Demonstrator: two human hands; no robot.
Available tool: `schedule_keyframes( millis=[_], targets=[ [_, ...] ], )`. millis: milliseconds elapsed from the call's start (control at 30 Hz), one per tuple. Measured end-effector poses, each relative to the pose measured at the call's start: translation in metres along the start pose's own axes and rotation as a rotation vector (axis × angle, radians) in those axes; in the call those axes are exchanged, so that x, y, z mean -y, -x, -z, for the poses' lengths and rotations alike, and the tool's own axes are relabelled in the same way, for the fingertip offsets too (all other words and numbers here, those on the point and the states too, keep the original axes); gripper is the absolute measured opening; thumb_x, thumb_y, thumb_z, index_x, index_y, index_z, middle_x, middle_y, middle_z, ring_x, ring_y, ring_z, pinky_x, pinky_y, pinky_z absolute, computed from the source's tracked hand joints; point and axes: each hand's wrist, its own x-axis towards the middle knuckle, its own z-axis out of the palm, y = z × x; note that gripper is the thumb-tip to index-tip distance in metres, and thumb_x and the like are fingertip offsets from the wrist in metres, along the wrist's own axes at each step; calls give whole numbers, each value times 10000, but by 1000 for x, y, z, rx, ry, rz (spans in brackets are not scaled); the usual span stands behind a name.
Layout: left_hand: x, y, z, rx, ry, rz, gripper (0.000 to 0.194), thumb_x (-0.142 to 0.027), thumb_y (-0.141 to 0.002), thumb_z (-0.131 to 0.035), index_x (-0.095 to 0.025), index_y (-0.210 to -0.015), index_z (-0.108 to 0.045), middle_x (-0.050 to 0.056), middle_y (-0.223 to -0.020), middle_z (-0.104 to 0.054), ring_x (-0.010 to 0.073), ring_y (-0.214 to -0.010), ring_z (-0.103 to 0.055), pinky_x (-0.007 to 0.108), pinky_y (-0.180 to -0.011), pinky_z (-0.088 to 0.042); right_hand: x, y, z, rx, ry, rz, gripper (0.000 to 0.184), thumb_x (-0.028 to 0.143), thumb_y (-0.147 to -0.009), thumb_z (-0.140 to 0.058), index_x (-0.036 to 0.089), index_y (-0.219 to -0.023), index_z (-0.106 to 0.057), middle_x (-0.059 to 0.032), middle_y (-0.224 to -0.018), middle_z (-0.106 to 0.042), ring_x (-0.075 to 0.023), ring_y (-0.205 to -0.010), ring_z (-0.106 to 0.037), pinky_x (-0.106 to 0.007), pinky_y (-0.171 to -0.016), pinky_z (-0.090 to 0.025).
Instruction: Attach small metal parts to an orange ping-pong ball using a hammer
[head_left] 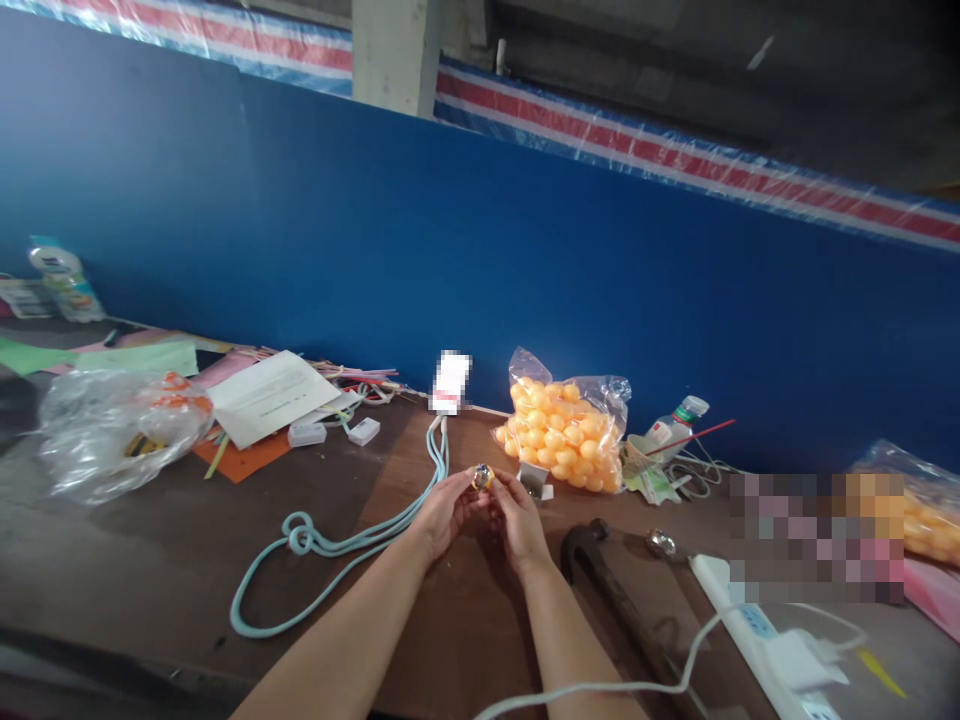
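Above the brown tabletop [420, 450], my left hand [444, 515] and my right hand [517, 520] meet and grip a small round piece [482, 477] between thumbs and fingers. It has a shiny silver middle and a yellow-gold edge; its exact kind I cannot make out. The lower fingers of both hands are partly hidden. Just beyond my right hand stands a small open box [534, 480] with something dark inside. A pale blue cord [360, 548] lies looped and knotted to the left of my left hand, running up to a white card [451, 382].
Behind the hands is a clear bag of orange balls [559, 430], with a bottle [675, 425] beside it. To the right lie a dark curved bar [615, 600], a shiny round object [661, 543] and a white power strip [720, 580]. Papers [270, 395] and a plastic bag [112, 430] lie left.
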Motion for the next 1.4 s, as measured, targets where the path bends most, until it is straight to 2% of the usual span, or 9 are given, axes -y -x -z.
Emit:
schedule_keyframes(
  millis=[367, 667, 833, 967, 1067, 1167, 1267, 1300, 1400],
  targets=[
    [0, 2, -2, 45, -84, 25, 247, -277, -701, -710, -81, -843, -658, 41, -688, -612, 63, -575, -564, 158, -587, -470, -5, -2, 0, 10, 48, 22, 377, 464, -718, -639, 221, -1005, -613, 26, -660, -617, -90, -472, -469, -191, -408, -309],
    [1, 0, 2, 46, -142, 23, 320, -339, -662, -724, -85, -841, -649, 47, -638, -611, 120, -528, -578, 246, -538, -473, -7, -3, 0, 23, 102, 37, 356, 451, -738, -622, 217, -1008, -615, 34, -596, -569, -76, -431, -405, -184, -387, -280],
    [2, -2, 3, 25, -127, 14, 294, -330, -668, -723, -84, -818, -664, 32, -619, -602, 83, -514, -549, 201, -531, -450, -6, -3, 1, -36, 202, 108, 373, 468, -741, -604, 217, -1018, -603, -3, -695, -613, -108, -481, -470, -208, -402, -340],
    [4, -7, 7, -18, -87, -6, 263, -281, -664, -739, -89, -832, -676, 44, -699, -627, 59, -569, -553, 153, -565, -451, 7, -1, 4, -145, 268, 219, 388, 462, -755, -589, 201, -1042, -584, -6, -727, -583, -104, -499, -465, -213, -424, -378],
    [6, -11, 11, -24, -41, 14, 249, -277, -686, -725, -94, -847, -675, 57, -771, -640, 60, -618, -569, 148, -612, -474, 33, 5, 10, -201, 323, 296, 365, 459, -779, -561, 176, -1008, -584, 13, -668, -537, -84, -459, -413, -206, -410, -354],
    [6, -12, 14, -57, 2, 11, 224, -273, -717, -700, -81, -826, -668, 75, -767, -647, 81, -651, -594, 173, -669, -500, 68, 19, 26, -279, 536, 354, 359, 459, -795, -533, 174, -1007, -587, -21, -721, -588, -119, -534, -496, -235, -489, -416],
    [5, -13, 14, -105, 44, 31, 181, -241, -735, -680, -73, -798, -660, 86, -748, -650, 101, -664, -614, 183, -666, -515, 90, 40, 62, -330, 940, 420, 347, 450, -792, -515, 198, -1020, -588, -83, -935, -635, -204, -800, -594, -311, -699, -471],
    [5, -13, 13, -119, 56, 33, 169, -232, -744, -670, -71, -792, -657, 91, -752, -653, 104, -665, -618, 182, -658, -518, 91, 48, 78, -364, 1106, 409, 354, 452, -784, -508, 201, -1020, -591, -95, -960, -632, -226, -841, -595, -335, -728, -467],
    [3, -12, 9, -160, 95, 45, 144, -209, -777, -628, -67, -779, -649, 102, -755, -657, 105, -656, -622, 176, -632, -525, 76, 74, 128, -425, 1583, 230, 370, 438, -767, -496, 207, -1035, -608, -125, -994, -631, -293, -894, -596, -406, -754, -443]
  ],
)
